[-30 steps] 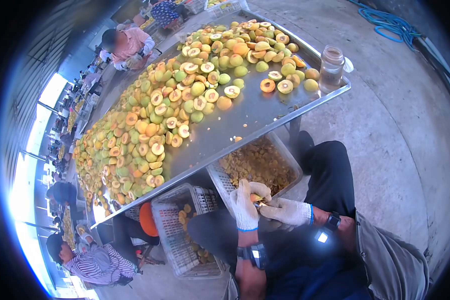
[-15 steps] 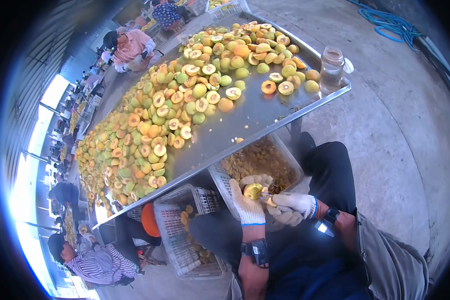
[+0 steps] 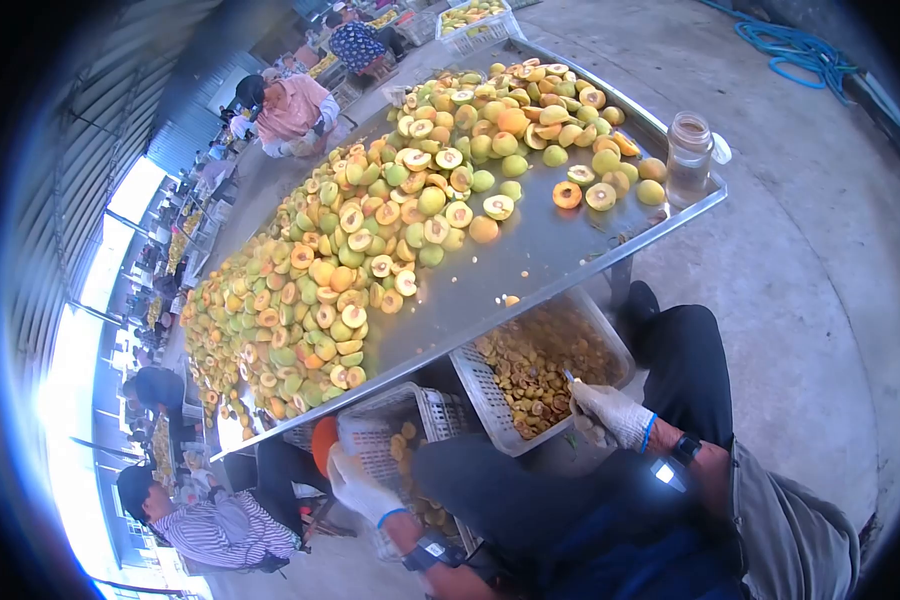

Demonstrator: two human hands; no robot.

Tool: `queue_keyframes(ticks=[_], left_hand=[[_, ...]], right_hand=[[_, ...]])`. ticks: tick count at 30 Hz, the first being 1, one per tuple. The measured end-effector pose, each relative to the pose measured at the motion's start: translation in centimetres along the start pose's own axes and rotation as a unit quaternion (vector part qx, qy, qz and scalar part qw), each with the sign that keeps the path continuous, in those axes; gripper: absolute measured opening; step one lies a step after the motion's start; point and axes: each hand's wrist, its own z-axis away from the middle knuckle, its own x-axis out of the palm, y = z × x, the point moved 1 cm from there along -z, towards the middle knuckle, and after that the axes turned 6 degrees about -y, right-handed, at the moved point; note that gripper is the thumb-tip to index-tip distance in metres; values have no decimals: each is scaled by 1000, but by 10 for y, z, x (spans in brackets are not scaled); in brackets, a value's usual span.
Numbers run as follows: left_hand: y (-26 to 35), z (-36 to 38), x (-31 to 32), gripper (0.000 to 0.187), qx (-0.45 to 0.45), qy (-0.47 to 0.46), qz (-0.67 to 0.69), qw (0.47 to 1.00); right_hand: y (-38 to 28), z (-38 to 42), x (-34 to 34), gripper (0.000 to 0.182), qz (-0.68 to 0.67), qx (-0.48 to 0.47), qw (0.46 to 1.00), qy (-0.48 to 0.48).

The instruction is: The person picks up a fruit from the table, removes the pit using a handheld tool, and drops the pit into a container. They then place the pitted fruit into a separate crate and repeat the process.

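Note:
My left hand (image 3: 360, 487), in a white glove, reaches over the left white crate (image 3: 370, 425), which holds some fruit pieces. Its fingers are partly hidden, and I cannot make out what they hold. My right hand (image 3: 610, 413), gloved too, is closed around a small tool (image 3: 570, 377) whose tip points up over the right crate (image 3: 478, 385). Brownish pieces (image 3: 540, 380) fill that crate. Above both crates, a metal tray table (image 3: 490, 285) carries a large heap of halved yellow-green fruit (image 3: 370, 230).
A clear jar (image 3: 689, 160) stands at the tray's right corner. A co-worker in pink (image 3: 292, 110) is across the tray, and another in stripes (image 3: 220, 528) sits at the lower left. A blue hose (image 3: 795, 50) lies on the floor. My knees flank the right crate.
My left hand has moved left, away from my right hand to the left crate, and the fruit half between them is no longer visible. The view has shifted slightly.

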Motion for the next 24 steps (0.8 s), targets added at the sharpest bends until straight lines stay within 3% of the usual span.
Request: queue_keyframes(ticks=[1, 5, 7, 9, 13, 17, 20, 23, 24], left_hand=[[-15, -12, -9, 39, 28, 62, -93, 993], [-6, -29, 1, 42, 76, 36, -172, 982], [12, -31, 43, 40, 102, -102, -121, 982], [19, -42, 94, 37, 163, -116, -134, 971], [-24, -106, 185, 35, 186, -150, -192, 952], [-75, -157, 246, 46, 98, -177, -261, 944], [-99, -171, 274, 58, 23, -69, -418, 905], [-85, -175, 278, 60, -16, -148, -373, 916], [-95, -185, 278, 56, -17, -190, -286, 939]], right_hand=[[-2, 1, 2, 48, 29, 1, 1000, 8], [7, -9, 2, 48, 53, -2, 999, 13], [1, -11, 6, 46, 54, 6, 998, 17], [5, -14, 6, 45, 83, -3, 996, 30], [19, -24, -2, 46, 148, -46, 986, 64], [14, -23, -4, 43, 176, -45, 981, 68], [12, -25, -6, 42, 184, -25, 980, 74], [4, -24, -4, 43, 185, 13, 980, 70], [6, -25, -3, 43, 195, -11, 978, 68]])
